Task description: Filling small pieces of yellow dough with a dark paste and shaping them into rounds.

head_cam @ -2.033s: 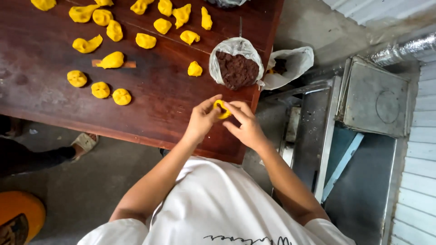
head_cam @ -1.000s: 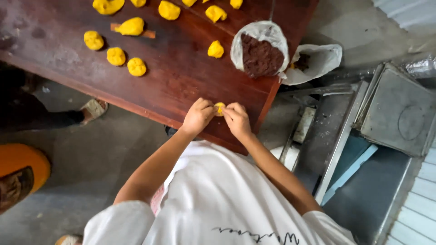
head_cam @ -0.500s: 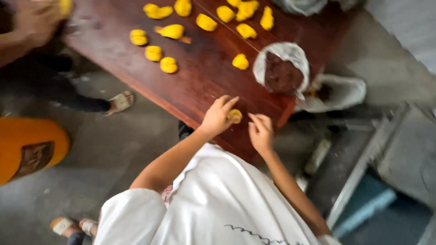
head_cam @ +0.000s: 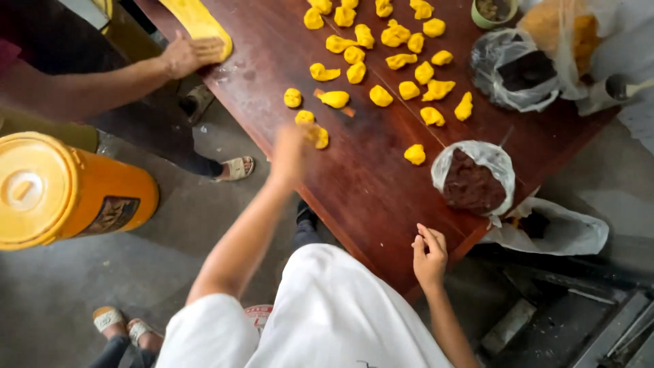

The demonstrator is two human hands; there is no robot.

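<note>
My left hand (head_cam: 291, 151) reaches out, blurred by motion, over the dark red wooden table (head_cam: 368, 197). It is right beside a small yellow dough ball (head_cam: 317, 137) at the near end of a spread of several yellow dough pieces (head_cam: 381, 65). Whether it holds that ball is unclear. My right hand (head_cam: 429, 255) hovers at the table's near edge, fingers loosely curled with nothing in them. A plastic bag of dark brown filling (head_cam: 473, 182) lies just beyond it.
A co-worker's hand (head_cam: 187, 54) presses a long yellow dough slab (head_cam: 197, 24) at the table's far left. An orange barrel with a yellow lid (head_cam: 61, 191) stands on the floor at left. More plastic bags (head_cam: 524, 68) and a green cup (head_cam: 490, 10) sit at top right.
My hands, which were together pinching a yellow dough piece at the table edge, have parted. The left hand has swung out to the dough pieces; the right stays near the edge.
</note>
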